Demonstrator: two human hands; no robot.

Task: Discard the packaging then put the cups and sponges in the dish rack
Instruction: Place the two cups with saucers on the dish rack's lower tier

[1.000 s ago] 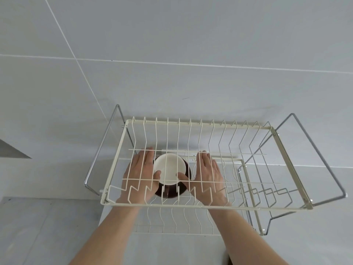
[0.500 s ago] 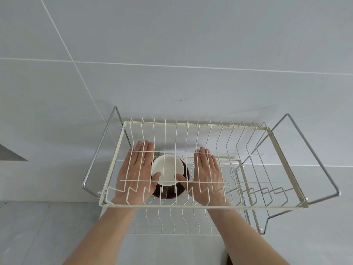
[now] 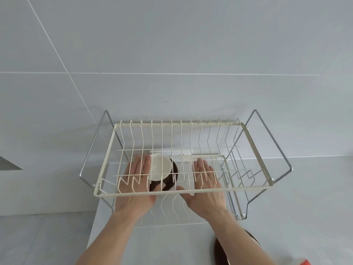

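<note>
A brown cup with a white inside [image 3: 160, 166] lies tilted on the lower tier of the cream wire dish rack [image 3: 248, 186], its mouth facing me. Both of my hands reach in under the upper tier. My left hand [image 3: 133, 185] lies flat against the cup's left side, fingers straight, with the thumb touching the cup's near side. My right hand [image 3: 207, 185] is flat and spread to the right of the cup, apart from it and holding nothing. No sponges or packaging are in sight.
The rack stands on a white counter [image 3: 172, 245] against a grey tiled wall, with chrome side frames [image 3: 275, 142]. Another brown cup [image 3: 219, 251] shows at the bottom right, partly behind my right forearm. A red-orange item [image 3: 342, 262] peeks in at the corner. Grey floor lies left.
My right hand has let go of the cup and moved to the right. My left hand stays against the cup. The view has tilted down, showing more counter.
</note>
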